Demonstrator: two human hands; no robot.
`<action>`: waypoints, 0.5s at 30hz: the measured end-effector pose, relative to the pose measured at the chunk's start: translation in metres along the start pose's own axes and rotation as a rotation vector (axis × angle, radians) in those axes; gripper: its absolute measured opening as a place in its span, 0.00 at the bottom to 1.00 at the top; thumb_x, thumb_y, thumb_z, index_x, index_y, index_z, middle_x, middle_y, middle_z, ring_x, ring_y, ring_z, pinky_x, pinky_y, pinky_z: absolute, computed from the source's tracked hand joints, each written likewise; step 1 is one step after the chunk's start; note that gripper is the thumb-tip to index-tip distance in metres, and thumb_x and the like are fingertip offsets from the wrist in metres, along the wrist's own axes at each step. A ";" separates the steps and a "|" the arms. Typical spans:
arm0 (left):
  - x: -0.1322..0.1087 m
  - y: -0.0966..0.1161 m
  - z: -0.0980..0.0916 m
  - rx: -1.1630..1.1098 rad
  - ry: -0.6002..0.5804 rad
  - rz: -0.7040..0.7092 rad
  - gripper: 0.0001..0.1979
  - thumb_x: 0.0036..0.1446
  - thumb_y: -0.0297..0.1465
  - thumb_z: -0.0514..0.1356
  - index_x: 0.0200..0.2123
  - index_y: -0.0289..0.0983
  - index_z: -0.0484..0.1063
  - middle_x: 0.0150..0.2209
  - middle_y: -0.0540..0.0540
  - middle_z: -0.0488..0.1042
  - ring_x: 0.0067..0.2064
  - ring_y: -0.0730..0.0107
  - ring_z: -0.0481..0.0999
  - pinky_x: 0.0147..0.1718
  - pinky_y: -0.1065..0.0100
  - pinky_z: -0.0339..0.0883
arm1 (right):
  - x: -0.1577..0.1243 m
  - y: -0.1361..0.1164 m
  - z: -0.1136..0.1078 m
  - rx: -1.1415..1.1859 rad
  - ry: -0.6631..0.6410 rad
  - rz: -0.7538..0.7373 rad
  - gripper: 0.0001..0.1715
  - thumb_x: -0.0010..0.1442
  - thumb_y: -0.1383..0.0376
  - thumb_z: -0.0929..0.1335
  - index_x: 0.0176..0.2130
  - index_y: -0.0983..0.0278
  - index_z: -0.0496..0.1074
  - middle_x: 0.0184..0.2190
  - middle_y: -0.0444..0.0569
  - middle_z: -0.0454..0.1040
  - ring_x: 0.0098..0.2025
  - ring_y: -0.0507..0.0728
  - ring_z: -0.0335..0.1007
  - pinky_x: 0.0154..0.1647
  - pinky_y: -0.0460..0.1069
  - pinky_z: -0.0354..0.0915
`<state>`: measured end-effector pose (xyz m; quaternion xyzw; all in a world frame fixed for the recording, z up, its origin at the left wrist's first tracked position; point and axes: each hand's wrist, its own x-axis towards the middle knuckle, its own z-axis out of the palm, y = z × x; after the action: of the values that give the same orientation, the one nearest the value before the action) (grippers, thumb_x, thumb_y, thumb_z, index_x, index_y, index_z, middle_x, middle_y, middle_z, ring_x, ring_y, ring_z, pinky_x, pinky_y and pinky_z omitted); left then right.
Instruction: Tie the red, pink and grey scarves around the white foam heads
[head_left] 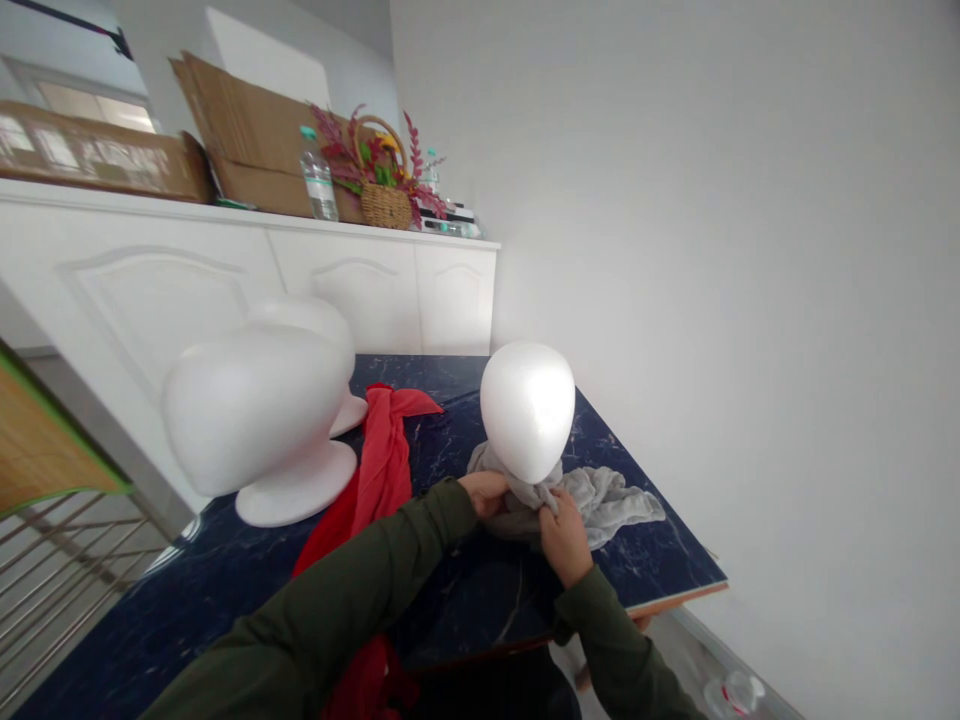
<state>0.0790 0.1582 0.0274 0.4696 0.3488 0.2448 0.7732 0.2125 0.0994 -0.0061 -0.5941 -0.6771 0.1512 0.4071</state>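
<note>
A white mannequin head [528, 405] stands upright on the dark blue marbled table [457, 610]. Around its neck lies a grey scarf [600, 495], with one loose end spread out on the table to the right. Just below the chin, my left hand [486, 492] is closed on the scarf from the left side. My right hand [564, 535] pinches the grey cloth at the front, where it bunches up like a knot. The left fingertips are partly hidden by the folds.
Two more white mannequin heads [255, 400] stand at the left of the table. A red scarf [386, 450] trails beside them to the front edge. Behind are a white cabinet [360, 290] with cardboard boxes [247, 130], a bottle [319, 178] and a flower basket [386, 205]. A wall borders the right.
</note>
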 end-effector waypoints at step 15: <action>-0.045 0.025 -0.090 0.573 0.366 0.121 0.21 0.30 0.27 0.63 0.34 0.33 0.68 0.32 0.47 0.74 0.39 0.60 0.72 0.40 0.64 0.65 | 0.062 0.058 -0.045 -0.259 -0.237 -0.076 0.08 0.44 0.71 0.64 0.29 0.66 0.70 0.33 0.51 0.71 0.39 0.57 0.65 0.43 0.49 0.58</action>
<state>-0.0205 0.1877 0.0354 0.6358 0.5075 0.2627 0.5188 0.2872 0.1587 0.0046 -0.5936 -0.7562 0.1159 0.2499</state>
